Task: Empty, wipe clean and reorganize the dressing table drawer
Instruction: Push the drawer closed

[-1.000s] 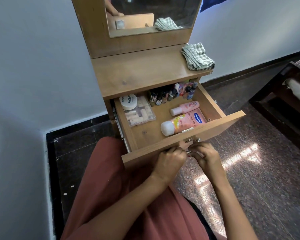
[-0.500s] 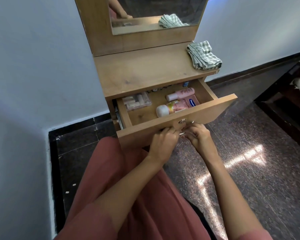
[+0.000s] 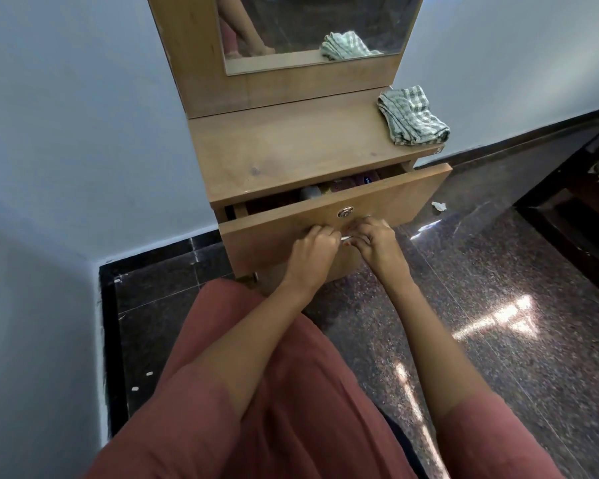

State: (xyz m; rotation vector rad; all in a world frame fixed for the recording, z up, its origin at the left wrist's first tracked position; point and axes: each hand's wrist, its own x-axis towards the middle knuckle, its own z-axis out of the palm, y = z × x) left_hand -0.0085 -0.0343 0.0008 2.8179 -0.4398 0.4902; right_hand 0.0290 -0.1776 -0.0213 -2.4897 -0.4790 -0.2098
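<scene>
The wooden drawer (image 3: pixel 388 198) of the dressing table (image 3: pixel 291 150) stands only a narrow gap open. Through the gap I see the tops of a pink tube (image 3: pixel 343 184) and a white cap (image 3: pixel 310 192); the other contents are hidden. My left hand (image 3: pixel 313 245) and my right hand (image 3: pixel 372 238) are both closed on the metal handle (image 3: pixel 346 238) on the drawer front, just below the round lock (image 3: pixel 345 212). A folded green checked cloth (image 3: pixel 412 115) lies on the right end of the tabletop.
A mirror (image 3: pixel 312 25) rises at the back of the table and reflects the cloth. White walls close in at left and behind. Dark polished floor (image 3: pixel 498 288) spreads to the right, with a scrap of paper (image 3: pixel 439 205) and dark furniture (image 3: pixel 574 202) at far right.
The drawer has slid inward from well open to almost shut, with both hands staying on its handle. The bottles, jar and tubes inside have gone out of sight.
</scene>
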